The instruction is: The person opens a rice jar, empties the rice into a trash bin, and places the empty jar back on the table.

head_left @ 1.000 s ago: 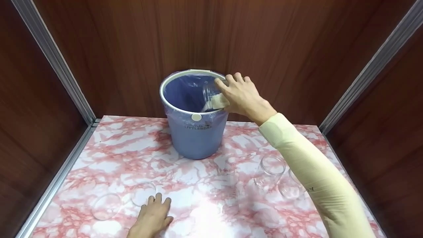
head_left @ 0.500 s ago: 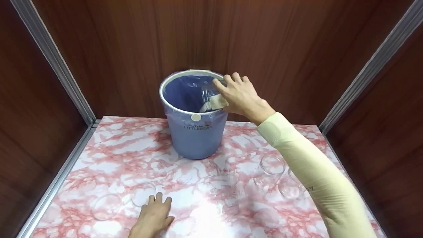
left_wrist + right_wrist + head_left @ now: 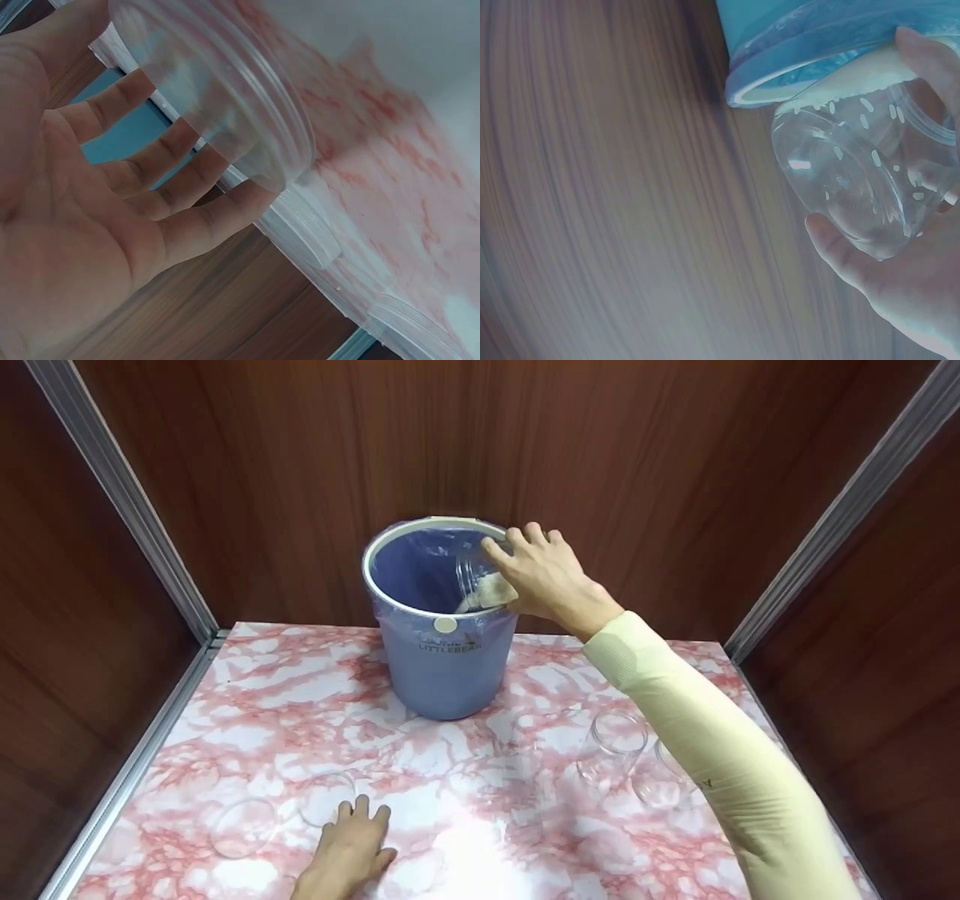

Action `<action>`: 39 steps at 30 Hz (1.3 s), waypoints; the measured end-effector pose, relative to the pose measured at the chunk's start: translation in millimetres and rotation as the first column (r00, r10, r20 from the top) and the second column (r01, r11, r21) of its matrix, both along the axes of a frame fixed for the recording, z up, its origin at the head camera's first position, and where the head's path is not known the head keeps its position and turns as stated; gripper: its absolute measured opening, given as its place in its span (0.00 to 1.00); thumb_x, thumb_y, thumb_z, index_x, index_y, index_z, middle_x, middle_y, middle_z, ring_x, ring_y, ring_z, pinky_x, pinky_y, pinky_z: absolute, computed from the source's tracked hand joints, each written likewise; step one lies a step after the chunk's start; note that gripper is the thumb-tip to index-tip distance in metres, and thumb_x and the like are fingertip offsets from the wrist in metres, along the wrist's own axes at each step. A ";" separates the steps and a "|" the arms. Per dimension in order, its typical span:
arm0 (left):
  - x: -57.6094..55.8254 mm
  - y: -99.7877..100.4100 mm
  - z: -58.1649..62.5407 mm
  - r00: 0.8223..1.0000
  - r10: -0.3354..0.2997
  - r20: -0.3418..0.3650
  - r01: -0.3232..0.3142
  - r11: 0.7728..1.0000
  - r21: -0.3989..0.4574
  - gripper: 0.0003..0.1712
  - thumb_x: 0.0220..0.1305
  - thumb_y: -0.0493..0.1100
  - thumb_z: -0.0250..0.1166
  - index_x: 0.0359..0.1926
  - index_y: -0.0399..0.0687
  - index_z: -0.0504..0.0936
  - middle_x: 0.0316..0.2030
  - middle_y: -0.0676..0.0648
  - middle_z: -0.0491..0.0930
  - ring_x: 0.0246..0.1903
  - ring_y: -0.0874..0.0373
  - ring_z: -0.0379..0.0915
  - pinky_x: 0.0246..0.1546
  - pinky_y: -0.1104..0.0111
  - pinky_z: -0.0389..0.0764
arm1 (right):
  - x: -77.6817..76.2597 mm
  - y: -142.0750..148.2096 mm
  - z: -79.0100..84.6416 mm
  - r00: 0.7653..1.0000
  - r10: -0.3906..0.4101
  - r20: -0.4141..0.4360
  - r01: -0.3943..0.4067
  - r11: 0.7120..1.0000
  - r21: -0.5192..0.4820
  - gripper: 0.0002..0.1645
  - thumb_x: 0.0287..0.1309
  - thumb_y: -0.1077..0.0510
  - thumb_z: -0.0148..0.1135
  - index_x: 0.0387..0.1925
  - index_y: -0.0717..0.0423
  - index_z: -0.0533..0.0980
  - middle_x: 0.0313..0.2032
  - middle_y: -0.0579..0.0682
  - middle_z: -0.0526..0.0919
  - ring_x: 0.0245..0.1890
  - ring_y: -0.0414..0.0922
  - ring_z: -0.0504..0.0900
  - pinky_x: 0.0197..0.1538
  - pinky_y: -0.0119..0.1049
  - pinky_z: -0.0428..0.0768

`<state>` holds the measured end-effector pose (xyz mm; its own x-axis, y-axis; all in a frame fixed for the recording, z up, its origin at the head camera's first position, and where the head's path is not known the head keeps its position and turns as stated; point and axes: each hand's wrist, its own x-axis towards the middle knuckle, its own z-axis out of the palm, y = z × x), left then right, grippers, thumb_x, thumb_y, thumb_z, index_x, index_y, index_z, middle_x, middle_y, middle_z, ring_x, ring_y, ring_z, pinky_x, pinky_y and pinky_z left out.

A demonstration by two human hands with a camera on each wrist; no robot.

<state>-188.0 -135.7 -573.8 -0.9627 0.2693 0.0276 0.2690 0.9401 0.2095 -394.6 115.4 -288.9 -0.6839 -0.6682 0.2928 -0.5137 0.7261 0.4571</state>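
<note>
Over the near right rim of a blue bin [image 3: 450, 675], my right hand [image 3: 551, 577] grips a clear jar [image 3: 847, 187] tilted with its mouth into the bin. White rice-like grains [image 3: 491, 591] lie along the jar's lower side toward its mouth. Several grains cling to the inner wall in the right wrist view. My left hand [image 3: 349, 844] is low on the table, and the left wrist view shows its thumb and fingers around the rim of a clear round lid [image 3: 225, 97]. In the head view that lid is hidden under the hand.
Two more clear lids, one left [image 3: 244, 829] and one nearer the hand [image 3: 326, 801], lie on the marbled table [image 3: 292, 690]. Clear jars [image 3: 616, 735] stand at right, partly behind the sleeve. A plastic liner covers the bin's inside. Brown panels [image 3: 300, 472] enclose the table.
My right hand and the tilted jar have shifted very slightly left over the bin. The left hand stays in nearly the same place.
</note>
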 end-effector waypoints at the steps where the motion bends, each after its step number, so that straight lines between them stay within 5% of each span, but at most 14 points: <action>1: -0.3 -0.2 -0.4 1.000 -0.002 -0.005 0.002 1.000 0.000 0.29 0.44 0.54 0.72 0.44 0.43 0.76 0.38 0.41 0.70 0.32 0.50 0.63 0.21 0.56 0.75 | -0.2 -0.3 0.1 1.000 -0.001 -0.001 0.001 1.000 0.004 0.53 0.34 0.43 0.74 0.62 0.49 0.59 0.52 0.60 0.70 0.50 0.60 0.67 0.41 0.53 0.73; 24: -0.8 0.5 -2.6 0.999 0.014 0.028 -0.014 1.000 -0.003 0.27 0.45 0.55 0.71 0.42 0.45 0.75 0.37 0.43 0.68 0.33 0.48 0.63 0.21 0.55 0.73 | 2.1 -6.0 -0.6 0.999 0.035 -0.037 -0.033 0.999 0.041 0.52 0.35 0.44 0.75 0.62 0.50 0.60 0.51 0.61 0.71 0.47 0.61 0.69 0.39 0.53 0.74; 39: 0.7 -1.5 -5.0 1.000 0.008 -0.028 -0.008 1.000 -0.013 0.27 0.44 0.56 0.72 0.40 0.45 0.75 0.35 0.44 0.67 0.33 0.48 0.63 0.20 0.57 0.71 | 2.1 -7.8 1.1 0.996 0.059 -0.060 -0.055 0.996 0.066 0.50 0.35 0.46 0.74 0.61 0.50 0.61 0.50 0.61 0.72 0.46 0.60 0.70 0.38 0.53 0.74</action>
